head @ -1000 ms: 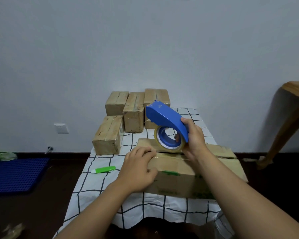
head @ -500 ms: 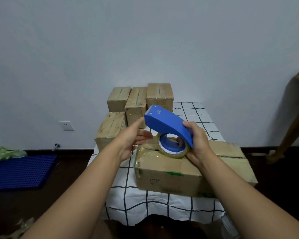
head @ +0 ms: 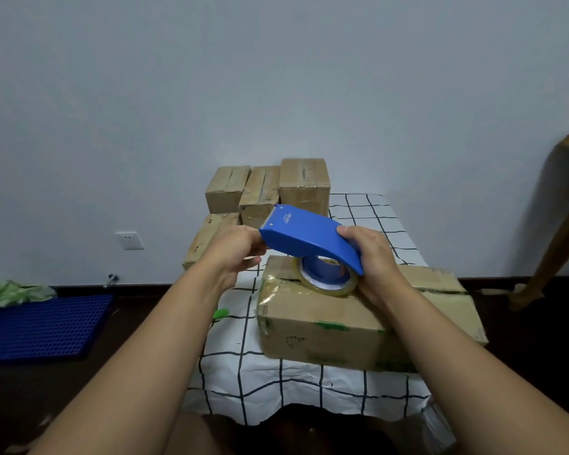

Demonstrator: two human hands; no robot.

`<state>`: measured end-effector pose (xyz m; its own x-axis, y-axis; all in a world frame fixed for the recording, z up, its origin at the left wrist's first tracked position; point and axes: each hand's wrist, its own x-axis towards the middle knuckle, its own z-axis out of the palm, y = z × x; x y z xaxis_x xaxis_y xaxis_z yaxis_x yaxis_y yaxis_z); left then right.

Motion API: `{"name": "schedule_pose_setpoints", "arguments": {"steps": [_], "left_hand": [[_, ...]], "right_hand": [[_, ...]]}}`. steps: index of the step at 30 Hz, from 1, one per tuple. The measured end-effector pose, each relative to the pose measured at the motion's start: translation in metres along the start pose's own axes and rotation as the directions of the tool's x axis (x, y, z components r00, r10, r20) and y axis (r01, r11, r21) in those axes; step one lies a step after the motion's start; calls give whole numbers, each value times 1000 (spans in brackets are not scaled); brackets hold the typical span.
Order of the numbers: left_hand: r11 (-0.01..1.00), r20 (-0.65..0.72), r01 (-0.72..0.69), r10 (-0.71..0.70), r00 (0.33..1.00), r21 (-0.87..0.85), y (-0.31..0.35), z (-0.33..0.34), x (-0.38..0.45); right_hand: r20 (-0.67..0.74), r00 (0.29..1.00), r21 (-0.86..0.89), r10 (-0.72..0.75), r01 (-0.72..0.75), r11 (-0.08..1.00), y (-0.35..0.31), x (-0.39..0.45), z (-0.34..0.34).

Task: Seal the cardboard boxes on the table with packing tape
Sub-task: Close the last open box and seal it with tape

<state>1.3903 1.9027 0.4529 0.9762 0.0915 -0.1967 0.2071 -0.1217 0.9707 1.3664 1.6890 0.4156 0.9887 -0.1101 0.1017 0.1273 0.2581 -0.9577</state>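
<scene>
A large cardboard box [head: 335,326] lies near the table's front, with clear tape on its left end. Above its top I hold a blue tape dispenser [head: 306,236] with a roll of clear tape [head: 326,279] in it. My right hand [head: 372,257] grips the dispenser's rear end. My left hand [head: 235,249] pinches at the dispenser's front, under the cutter end; what lies between its fingers is hidden. Several smaller taped boxes [head: 304,185] stand at the table's far left.
The table [head: 276,382] wears a white cloth with a black grid. A green object [head: 220,314] lies left of the big box, partly hidden by my left arm. A blue perforated mat [head: 43,326] lies on the floor at left; a wooden furniture leg [head: 552,244] stands at right.
My left hand left the top of the big box and rose to the dispenser's front end. The dispenser tilted flatter, and the view shifted slightly.
</scene>
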Motion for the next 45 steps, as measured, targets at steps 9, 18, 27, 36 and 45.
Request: {"name": "schedule_pose_setpoints", "arguments": {"steps": [9, 18, 27, 36, 45], "left_hand": [[1000, 7, -16, 16, 1000, -7, -2, 13, -4], [976, -124, -152, 172, 977, 155, -17, 10, -6], [892, -55, -237, 279, 959, 385, -27, 16, -9], [917, -130, -170, 230, 964, 362, -45, 11, -4], [778, -176, -310, 469, 866, 546, -71, 31, -8]], "right_hand": [[106, 994, -429, -17, 61, 901, -54, 2, -36], [85, 996, -488, 26, 19, 873, -71, -3, -65], [40, 999, -339, -17, 30, 940, -98, 0, -56], [23, 999, -420, 40, -26, 907, -69, 8, -46], [-62, 998, -380, 15, -38, 924, -45, 14, -55]]}}
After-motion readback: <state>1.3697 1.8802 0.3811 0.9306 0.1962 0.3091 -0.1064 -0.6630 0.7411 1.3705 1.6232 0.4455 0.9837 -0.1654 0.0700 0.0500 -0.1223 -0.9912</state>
